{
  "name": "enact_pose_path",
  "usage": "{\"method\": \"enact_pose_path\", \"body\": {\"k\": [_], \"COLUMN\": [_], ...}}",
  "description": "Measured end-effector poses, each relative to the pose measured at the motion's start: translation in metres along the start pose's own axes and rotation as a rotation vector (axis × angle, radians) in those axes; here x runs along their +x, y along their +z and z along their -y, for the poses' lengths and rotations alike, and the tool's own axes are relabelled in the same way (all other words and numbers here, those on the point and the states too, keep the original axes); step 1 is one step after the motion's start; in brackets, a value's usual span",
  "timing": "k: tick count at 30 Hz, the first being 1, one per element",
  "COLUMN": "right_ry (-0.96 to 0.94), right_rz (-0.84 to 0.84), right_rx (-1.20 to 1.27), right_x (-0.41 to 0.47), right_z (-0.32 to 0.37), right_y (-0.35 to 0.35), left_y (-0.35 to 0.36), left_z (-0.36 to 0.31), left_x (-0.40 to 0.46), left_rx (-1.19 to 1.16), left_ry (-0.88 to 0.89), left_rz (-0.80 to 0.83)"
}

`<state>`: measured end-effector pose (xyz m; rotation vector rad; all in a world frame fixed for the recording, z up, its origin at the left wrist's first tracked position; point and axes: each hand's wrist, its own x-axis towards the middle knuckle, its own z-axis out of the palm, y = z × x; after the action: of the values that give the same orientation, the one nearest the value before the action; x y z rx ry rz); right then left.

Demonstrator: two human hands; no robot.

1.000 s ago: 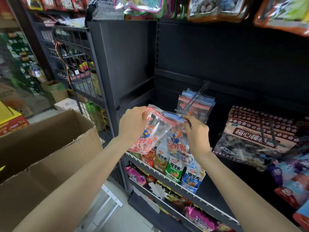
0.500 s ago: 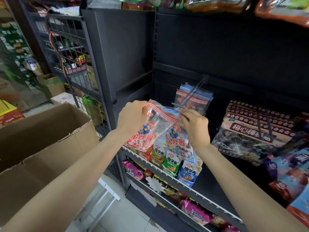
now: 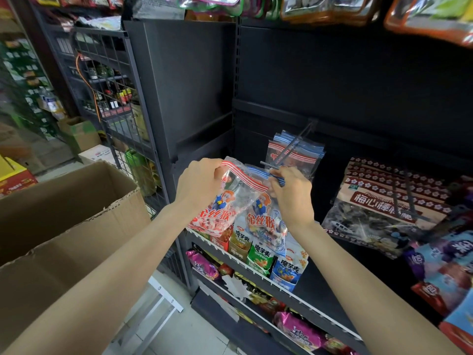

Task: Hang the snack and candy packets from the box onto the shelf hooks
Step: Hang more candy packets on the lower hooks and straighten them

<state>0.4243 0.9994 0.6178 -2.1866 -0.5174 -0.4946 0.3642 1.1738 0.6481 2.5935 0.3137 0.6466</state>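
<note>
Candy packets, two in hand: red-striped packet [image 3: 225,198] and blue-striped packet [image 3: 266,221], both just in front of the hook [image 3: 286,152], near its tip. Left hand [image 3: 199,185] has fingers curled round the red packet's top left corner; right hand [image 3: 291,193] pinches the header strip by the hook tip, fingertips closed on the film. I read the step as threading a header hole onto the tip; can't see the hole itself, it's hidden by fingers. To do it well, I'd say: keep the header taut between both hands, line the hole square to the wire, slide back until it meets the hung packets [image 3: 294,152] further up the hook. Feed one packet at a time or the second may snag. Count: two packets held, several already on that hook (exact number unclear, at least three edges show), one hook in use, one cardboard box [image 3: 64,226] left of the hook, contents not visible. Plum candy bags [image 3: 389,206] hang right of the hook, a stack, number unclear.
</note>
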Motion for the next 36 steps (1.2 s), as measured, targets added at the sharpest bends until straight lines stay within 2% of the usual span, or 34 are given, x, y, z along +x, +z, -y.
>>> {"method": "enact_pose_path", "body": {"k": [4, 7, 11, 16, 20, 29, 32, 36], "right_ry": [-0.039, -0.067, -0.004, 0.003, 0.068, 0.198, 0.177, 0.153], "right_rz": [-0.021, -0.045, -0.036, -0.013, 0.001, -0.030, -0.003, 0.012], "right_rx": [-0.029, -0.029, 0.046, 0.101, 0.143, 0.286, 0.254, 0.192], "right_x": [-0.001, 0.000, 0.007, 0.008, 0.012, 0.014, 0.014, 0.017], "right_z": [-0.002, 0.000, 0.001, -0.001, 0.002, 0.001, -0.002, -0.004], "right_y": [-0.003, -0.007, -0.010, -0.014, -0.014, -0.010, -0.012, -0.014], "left_y": [-0.003, -0.009, -0.002, 0.020, 0.033, 0.049, 0.051, 0.046], "left_z": [-0.004, -0.011, -0.021, -0.026, -0.026, -0.024, -0.023, -0.026], "left_x": [0.000, 0.000, 0.006, 0.011, 0.012, 0.024, 0.023, 0.022], "left_rx": [0.038, 0.159, 0.361, 0.404, 0.383, 0.361, 0.388, 0.309], "left_ry": [0.051, 0.162, 0.297, 0.458, 0.435, 0.480, 0.495, 0.434], "left_rz": [0.032, 0.125, 0.183, 0.252, 0.284, 0.220, 0.231, 0.273]}}
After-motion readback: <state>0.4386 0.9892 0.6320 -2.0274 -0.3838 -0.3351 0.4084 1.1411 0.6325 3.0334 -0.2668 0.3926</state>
